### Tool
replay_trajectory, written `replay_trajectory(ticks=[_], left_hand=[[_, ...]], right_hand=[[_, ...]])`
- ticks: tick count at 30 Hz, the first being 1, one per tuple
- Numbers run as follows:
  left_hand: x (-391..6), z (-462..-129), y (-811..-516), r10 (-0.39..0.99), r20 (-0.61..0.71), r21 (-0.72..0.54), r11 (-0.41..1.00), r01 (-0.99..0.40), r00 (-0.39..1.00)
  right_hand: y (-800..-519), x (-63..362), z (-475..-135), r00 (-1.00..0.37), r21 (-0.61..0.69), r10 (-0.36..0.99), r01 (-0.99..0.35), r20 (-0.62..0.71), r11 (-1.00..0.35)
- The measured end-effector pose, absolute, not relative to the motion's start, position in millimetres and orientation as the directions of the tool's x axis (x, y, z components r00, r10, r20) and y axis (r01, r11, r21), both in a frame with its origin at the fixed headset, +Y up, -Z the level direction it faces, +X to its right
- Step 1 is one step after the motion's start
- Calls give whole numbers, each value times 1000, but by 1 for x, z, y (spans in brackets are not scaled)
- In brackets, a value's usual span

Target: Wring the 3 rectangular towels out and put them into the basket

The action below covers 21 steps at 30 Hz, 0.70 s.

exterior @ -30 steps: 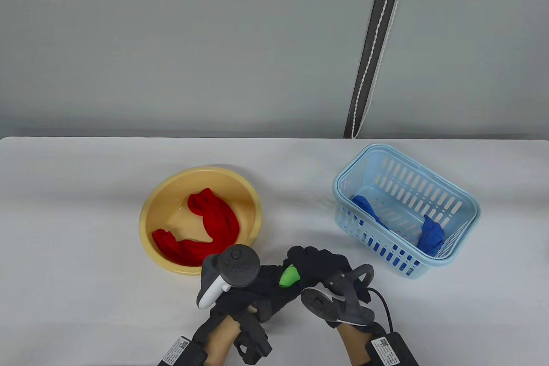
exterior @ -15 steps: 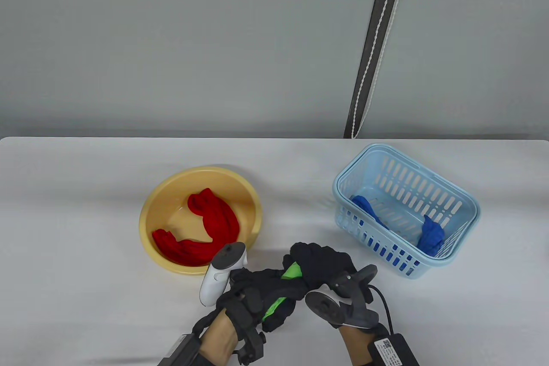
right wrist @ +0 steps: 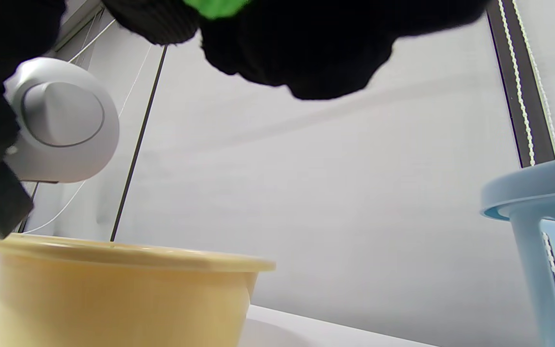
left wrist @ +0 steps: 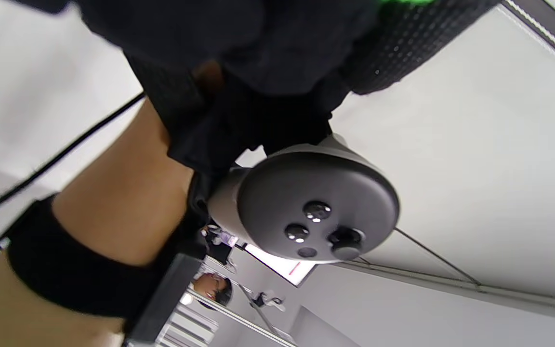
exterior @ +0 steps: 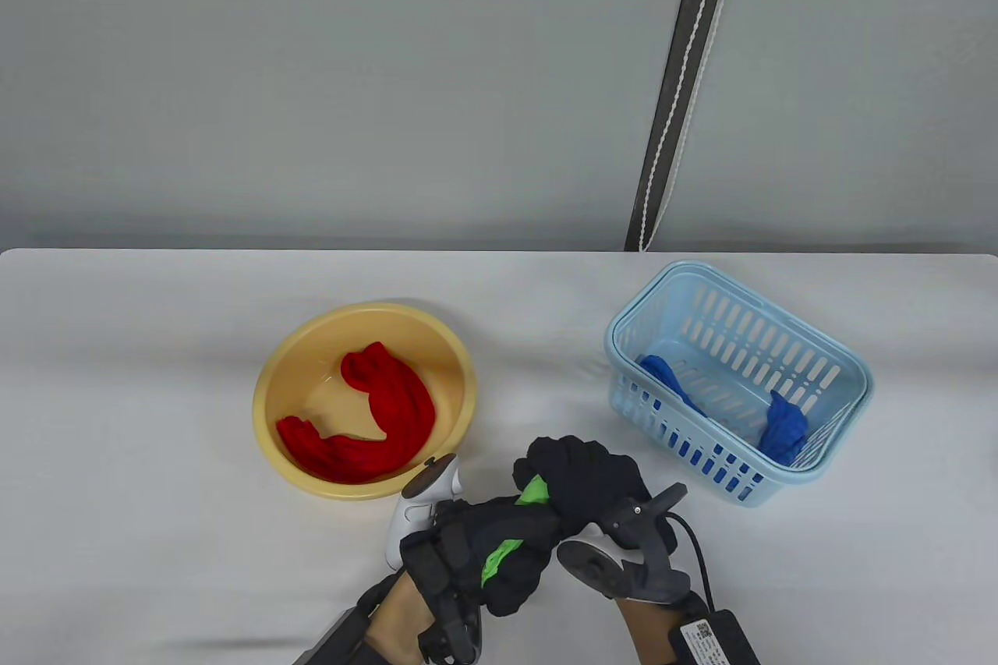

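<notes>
Both gloved hands grip a rolled green towel point(exterior: 533, 493) near the table's front edge, between the basin and the basket. My left hand point(exterior: 499, 552) is curled round its near end, where green point(exterior: 496, 560) shows between the fingers. My right hand point(exterior: 585, 478) is curled round its far end. Most of the towel is hidden inside the two fists. A red towel point(exterior: 382, 408) lies in the yellow basin point(exterior: 269, 392). A blue towel point(exterior: 783, 427) lies in the light blue basket point(exterior: 854, 369). The green towel point(right wrist: 215, 6) also shows at the top of the right wrist view.
The yellow basin point(right wrist: 113, 289) stands left of my hands and the slotted basket point(right wrist: 542, 226) stands to their right. A dark strap with white stitching point(exterior: 678, 80) hangs on the grey wall behind the table. A black cable point(exterior: 698, 548) trails from my right wrist.
My left hand has rolled over to the right, its tracker swinging from on top to the left side, so more green towel shows. My right hand has barely moved.
</notes>
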State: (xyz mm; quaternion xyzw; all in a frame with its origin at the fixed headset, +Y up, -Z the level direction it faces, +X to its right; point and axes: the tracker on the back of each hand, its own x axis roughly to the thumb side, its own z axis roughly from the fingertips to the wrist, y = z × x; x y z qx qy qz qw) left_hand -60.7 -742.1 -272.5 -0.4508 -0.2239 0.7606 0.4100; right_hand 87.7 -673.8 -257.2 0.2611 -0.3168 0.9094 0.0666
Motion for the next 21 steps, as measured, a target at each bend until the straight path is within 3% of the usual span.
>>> replay_trajectory(ticks=[6, 13, 18, 21], left_hand=[[-53, -268, -740, 777, -537, -702, -627, -337, -328], [-61, -271, -742, 849, -467, -742, -528, -412, -247], [-78, -276, -740, 959, -283, -790, -227, -570, 10], [-89, -274, -731, 957, -113, -774, 85, -627, 269]], right_hand=[[-668, 88, -254, -848, -573, -63, -299, 527, -763], [-668, 86, -252, -858, -590, -120, -235, 499, -772], [-672, 84, -252, -840, -529, -190, -129, 508, -839], [-673, 83, -251, -812, -448, -214, -64, 542, -892]])
